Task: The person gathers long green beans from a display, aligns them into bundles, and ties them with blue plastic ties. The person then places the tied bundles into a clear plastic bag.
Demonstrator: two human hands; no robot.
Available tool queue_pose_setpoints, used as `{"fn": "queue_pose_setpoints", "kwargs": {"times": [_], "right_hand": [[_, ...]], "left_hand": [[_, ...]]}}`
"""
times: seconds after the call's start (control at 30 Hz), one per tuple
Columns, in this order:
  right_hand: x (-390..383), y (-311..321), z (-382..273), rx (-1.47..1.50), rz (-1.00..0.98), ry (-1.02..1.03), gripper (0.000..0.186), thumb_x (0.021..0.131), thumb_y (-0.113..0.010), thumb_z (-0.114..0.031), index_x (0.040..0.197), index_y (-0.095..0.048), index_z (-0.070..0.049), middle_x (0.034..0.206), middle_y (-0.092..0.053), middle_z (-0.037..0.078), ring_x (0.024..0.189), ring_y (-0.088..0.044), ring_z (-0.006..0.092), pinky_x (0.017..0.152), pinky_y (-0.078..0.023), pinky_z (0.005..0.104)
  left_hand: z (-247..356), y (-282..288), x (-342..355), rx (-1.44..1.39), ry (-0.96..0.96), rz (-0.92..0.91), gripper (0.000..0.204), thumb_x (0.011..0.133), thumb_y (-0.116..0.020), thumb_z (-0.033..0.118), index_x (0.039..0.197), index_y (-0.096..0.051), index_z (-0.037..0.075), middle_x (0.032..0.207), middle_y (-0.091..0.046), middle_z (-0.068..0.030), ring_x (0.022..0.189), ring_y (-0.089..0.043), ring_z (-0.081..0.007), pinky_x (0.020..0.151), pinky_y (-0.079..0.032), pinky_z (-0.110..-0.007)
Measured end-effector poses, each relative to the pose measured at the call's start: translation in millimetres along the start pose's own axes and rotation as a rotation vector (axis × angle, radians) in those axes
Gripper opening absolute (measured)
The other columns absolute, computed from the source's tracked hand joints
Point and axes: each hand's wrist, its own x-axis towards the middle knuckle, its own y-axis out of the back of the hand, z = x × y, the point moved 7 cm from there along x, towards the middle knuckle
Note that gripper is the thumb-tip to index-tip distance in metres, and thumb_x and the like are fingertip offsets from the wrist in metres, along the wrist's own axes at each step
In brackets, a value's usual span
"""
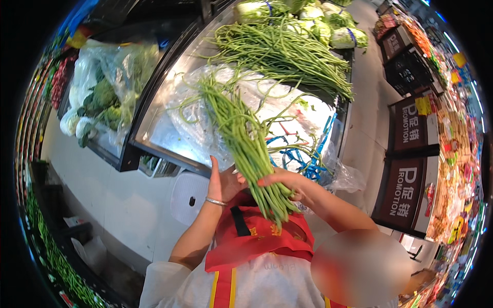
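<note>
A thick bunch of long green beans [241, 133] lies at a slant in front of me, its near ends over my red apron and its far ends over the display table. My right hand [285, 180] is wrapped round the bunch near its lower end. At the bunch's left side is my left hand [226, 182], thumb stretched up and away, palm toward the beans; its fingertips are partly behind them. Under the bunch, clear plastic [197, 118] covers part of the table. Blue and red ties [303, 156] lie tangled to the right of the beans.
A large heap of long beans [287, 54] spreads across the table's far part, with napa cabbages [328, 23] behind it. Bagged broccoli [104, 95] stands at left on another display. A white stool [187, 197] is below the table edge. Dark promotion bins [403, 195] line the right.
</note>
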Motion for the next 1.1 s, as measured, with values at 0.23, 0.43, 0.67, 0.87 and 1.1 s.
{"fn": "queue_pose_setpoints", "kwargs": {"times": [0.23,0.43,0.67,0.87,1.1], "right_hand": [[-90.9,-26.5,-40.1,-0.633,-0.191,-0.028,0.055,0.065,-0.074,-0.015,0.111,-0.050,0.002,0.099,-0.060,0.008,0.089,-0.054,0.0115,0.078,-0.045,0.0271],[-117.3,0.8,-77.7,-0.934,-0.074,0.299,0.063,0.063,-0.073,-0.013,0.118,-0.046,0.000,0.101,-0.059,0.009,0.092,-0.053,0.0133,0.081,-0.044,0.0278],[-133.0,43.5,-226.1,-1.120,0.104,0.709,0.064,0.058,-0.075,-0.023,0.114,-0.052,-0.002,0.101,-0.056,0.005,0.088,-0.054,0.0132,0.079,-0.044,0.0261],[-128.2,196.0,-357.1,-0.956,0.613,0.846,0.079,0.068,-0.075,-0.031,0.132,-0.037,-0.006,0.116,-0.054,0.015,0.094,-0.059,0.0211,0.082,-0.048,0.0324],[-82.1,288.8,-176.5,-1.085,1.158,0.841,0.020,0.075,-0.067,-0.015,0.093,-0.064,-0.005,0.085,-0.064,0.009,0.074,-0.062,0.0186,0.067,-0.048,0.0302]], "left_hand": [[56.2,-73.7,39.3,0.108,-0.594,-0.301,0.072,0.085,-0.033,0.063,0.130,-0.040,0.009,0.126,-0.048,-0.0133,0.112,-0.047,-0.0324,0.096,-0.038,-0.047],[71.0,-160.9,15.5,0.138,-0.648,-0.270,0.066,0.088,-0.039,0.054,0.134,-0.034,0.007,0.134,-0.038,-0.0128,0.119,-0.041,-0.0269,0.101,-0.034,-0.039],[130.0,-312.0,83.4,0.748,-0.923,-0.198,0.073,0.085,-0.044,0.056,0.133,-0.032,0.003,0.131,-0.041,-0.0162,0.118,-0.043,-0.0300,0.099,-0.038,-0.043],[186.4,-269.0,232.0,1.029,-0.547,-0.036,0.073,0.080,-0.054,0.054,0.124,-0.036,-0.001,0.117,-0.050,-0.0182,0.108,-0.050,-0.0279,0.094,-0.041,-0.043],[123.6,-0.6,168.4,1.810,-0.235,0.302,0.018,0.079,-0.062,0.011,0.095,-0.060,0.004,0.086,-0.063,-0.0054,0.079,-0.059,-0.0114,0.073,-0.045,-0.024]]}}
